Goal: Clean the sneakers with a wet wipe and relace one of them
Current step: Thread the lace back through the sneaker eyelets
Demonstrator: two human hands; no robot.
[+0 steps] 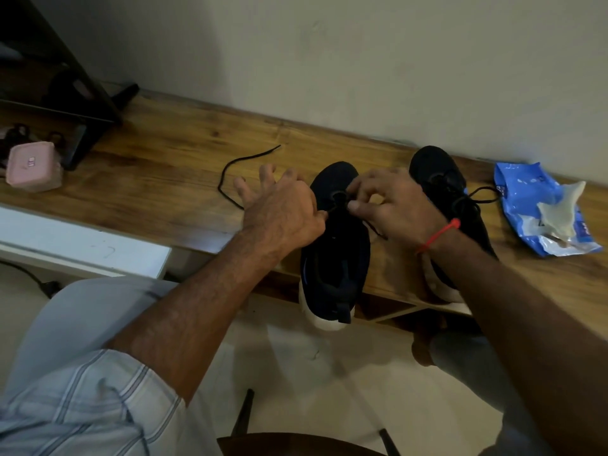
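Observation:
Two black sneakers stand on the wooden desk point(164, 149). The near sneaker point(335, 245) overhangs the desk's front edge with its white heel. My left hand point(283, 212) pinches the black lace point(230, 172) at the sneaker's left eyelets, its other fingers spread. The lace's free end trails left across the desk. My right hand point(391, 205) pinches the lace at the right eyelets. The second sneaker point(441, 179), laced, stands to the right, partly behind my right wrist. A blue wet wipe pack point(533, 205) lies at far right with a wipe point(559, 209) sticking out.
A pink box point(33, 166) sits at the desk's left end beside a dark stand point(82, 120). The wall runs close behind the desk. A white drawer front point(82, 245) is below left. My knees and a chair edge point(296, 445) are under the desk front.

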